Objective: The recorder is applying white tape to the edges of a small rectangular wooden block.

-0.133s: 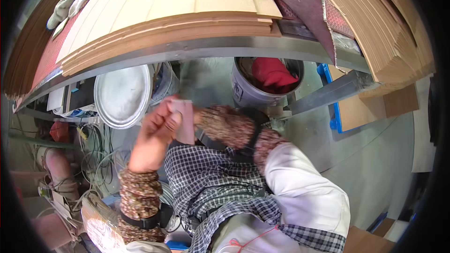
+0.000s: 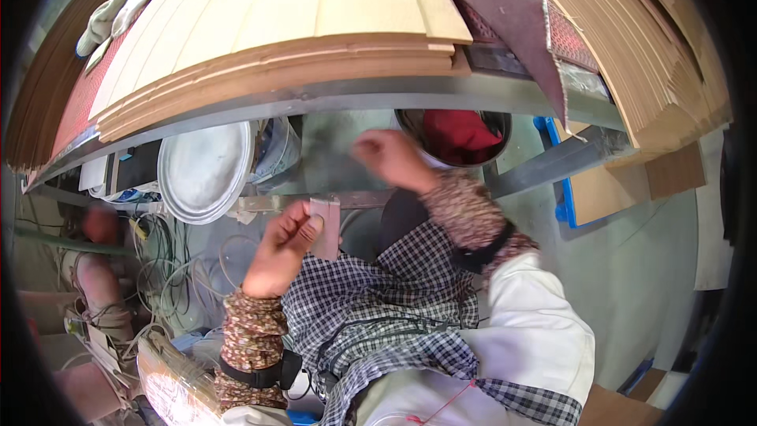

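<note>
Metal-edged counter (image 2: 355,91) at top, wooden boards (image 2: 276,16) stacked on it. Below: round pale lid (image 2: 205,173) on left; bucket (image 2: 473,165) right of centre, red cloth (image 2: 461,132) inside. Right hand (image 2: 394,162) just left of bucket in view, fingers loosely curled, blurred; can't tell if holding anything. Left hand (image 2: 280,248) pinching small pinkish rectangular strip (image 2: 328,229), thumb against fingers, strip upright above checked apron (image 2: 347,284).
</note>
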`<state>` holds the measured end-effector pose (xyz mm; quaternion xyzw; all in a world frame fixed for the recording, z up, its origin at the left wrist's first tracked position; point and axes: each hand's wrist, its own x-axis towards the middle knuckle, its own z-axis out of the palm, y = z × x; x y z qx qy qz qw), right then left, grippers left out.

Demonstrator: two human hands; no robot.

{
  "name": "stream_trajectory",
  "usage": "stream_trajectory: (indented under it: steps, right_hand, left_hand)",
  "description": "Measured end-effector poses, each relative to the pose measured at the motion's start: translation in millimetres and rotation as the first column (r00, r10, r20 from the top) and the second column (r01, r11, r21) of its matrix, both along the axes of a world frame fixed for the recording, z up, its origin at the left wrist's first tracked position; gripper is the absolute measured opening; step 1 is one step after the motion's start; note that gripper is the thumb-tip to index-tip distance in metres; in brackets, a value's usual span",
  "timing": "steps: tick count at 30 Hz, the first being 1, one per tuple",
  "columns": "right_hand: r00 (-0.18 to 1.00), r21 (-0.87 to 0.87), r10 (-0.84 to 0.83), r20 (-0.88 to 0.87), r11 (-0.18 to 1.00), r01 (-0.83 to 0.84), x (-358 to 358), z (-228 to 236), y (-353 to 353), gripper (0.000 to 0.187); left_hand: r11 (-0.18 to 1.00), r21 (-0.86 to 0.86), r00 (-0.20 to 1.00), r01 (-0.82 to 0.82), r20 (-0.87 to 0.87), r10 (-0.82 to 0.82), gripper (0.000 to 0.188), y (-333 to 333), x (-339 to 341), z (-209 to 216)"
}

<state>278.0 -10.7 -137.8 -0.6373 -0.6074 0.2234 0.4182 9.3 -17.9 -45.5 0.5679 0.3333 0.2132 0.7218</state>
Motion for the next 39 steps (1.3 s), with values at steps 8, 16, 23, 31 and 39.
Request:
stream_trajectory:
  steps: [8,16,23,31,39]
  right_hand:
    - [0.94,-0.382,-0.001,0.341,0.914,0.139,172,-48,-36,0.036]
    - [0.932,-0.374,0.048,0.359,0.923,0.096,162,-31,-81,0.035]
    - [0.934,-0.351,0.045,0.354,0.932,0.089,160,-24,-98,0.035]
    - [0.936,-0.34,0.046,0.349,0.937,0.08,150,-21,-110,0.035]
    - [0.934,-0.338,0.06,0.351,0.939,0.067,144,-18,-115,0.035]
  left_hand:
    - [0.991,-0.03,0.977,0.133,-0.164,-0.136,0.018,-23,-3,-92]
    - [1.0,-0.017,0.963,0.009,-0.27,-0.014,0.017,-40,-32,-145]
    - [0.974,-0.067,0.795,-0.215,-0.591,0.135,0.06,-59,-53,-156]
    - [0.977,-0.116,0.864,-0.18,-0.494,0.1,0.048,-50,-61,-165]
    - [0.958,-0.214,0.933,-0.193,-0.342,0.112,0.029,-50,-58,-167]
